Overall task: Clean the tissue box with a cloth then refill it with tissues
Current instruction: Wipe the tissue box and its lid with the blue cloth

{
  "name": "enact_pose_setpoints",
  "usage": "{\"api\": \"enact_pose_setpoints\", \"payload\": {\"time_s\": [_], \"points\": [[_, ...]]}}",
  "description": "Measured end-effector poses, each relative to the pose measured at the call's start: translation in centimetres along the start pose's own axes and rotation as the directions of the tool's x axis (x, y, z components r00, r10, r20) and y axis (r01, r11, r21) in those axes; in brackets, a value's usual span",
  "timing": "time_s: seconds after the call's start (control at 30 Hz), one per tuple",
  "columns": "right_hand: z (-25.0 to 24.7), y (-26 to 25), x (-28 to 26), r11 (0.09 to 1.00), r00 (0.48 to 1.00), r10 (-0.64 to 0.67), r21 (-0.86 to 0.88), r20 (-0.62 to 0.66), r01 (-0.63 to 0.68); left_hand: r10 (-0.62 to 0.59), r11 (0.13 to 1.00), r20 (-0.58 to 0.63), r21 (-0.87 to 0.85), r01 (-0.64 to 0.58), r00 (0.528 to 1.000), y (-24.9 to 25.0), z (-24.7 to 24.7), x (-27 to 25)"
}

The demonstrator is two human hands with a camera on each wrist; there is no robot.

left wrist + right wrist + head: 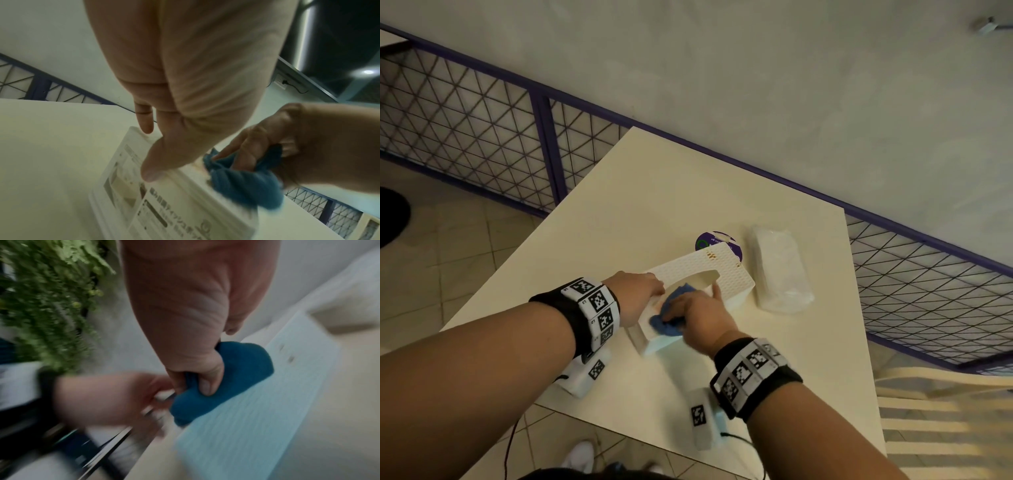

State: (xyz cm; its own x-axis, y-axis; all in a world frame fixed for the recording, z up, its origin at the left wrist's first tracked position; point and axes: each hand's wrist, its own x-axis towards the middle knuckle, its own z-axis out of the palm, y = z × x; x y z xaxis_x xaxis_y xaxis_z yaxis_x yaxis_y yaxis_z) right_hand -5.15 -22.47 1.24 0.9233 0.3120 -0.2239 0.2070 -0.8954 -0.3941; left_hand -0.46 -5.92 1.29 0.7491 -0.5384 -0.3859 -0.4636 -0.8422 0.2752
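Counting near to far on one cream counter point(599, 240): two hands. Right hand point(697, 313), fingers curled round one bunched blue cloth point(667, 323), presses it on the near end of one white tissue box point(722, 270). Left hand point(637, 294) grips that box's left near edge, thumb on its label side. Beyond, one purple round lid point(714, 240); right of the box, one wrapped tissue pack point(780, 270), just beside it.
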Motion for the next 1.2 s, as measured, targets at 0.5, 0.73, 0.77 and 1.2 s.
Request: {"api": "enact_pose_setpoints", "payload": {"time_s": [0.5, 0.73, 0.77, 1.2], "points": [[1.1, -0.7, -0.4, 0.999, 1.000, 0.003, 0.035, 0.021, -0.004, 0.010, 1.000, 0.025, 0.013, -0.011, 1.000, 0.1, -0.5, -0.2], [-0.8, 2.7, -0.9, 0.990, 0.993, 0.115, 0.077, 0.010, -0.116, -0.059, 0.977, 0.128, 0.212, 0.031, 0.990, 1.7, -0.1, -0.7], [-1.3, 3.7, -0.8, 0.985, 0.988, 0.151, 0.084, -0.011, -0.150, -0.075, 0.980, 0.137, 0.195, 0.047, 0.988, 1.9, 0.0, -0.7], [-6.2, 6.7, 0.7, 0.889, 0.849, 0.455, 0.182, -0.269, -0.419, -0.093, 0.983, 0.100, 0.170, 0.075, 0.991, 1.8, -0.9, -1.9]]}}
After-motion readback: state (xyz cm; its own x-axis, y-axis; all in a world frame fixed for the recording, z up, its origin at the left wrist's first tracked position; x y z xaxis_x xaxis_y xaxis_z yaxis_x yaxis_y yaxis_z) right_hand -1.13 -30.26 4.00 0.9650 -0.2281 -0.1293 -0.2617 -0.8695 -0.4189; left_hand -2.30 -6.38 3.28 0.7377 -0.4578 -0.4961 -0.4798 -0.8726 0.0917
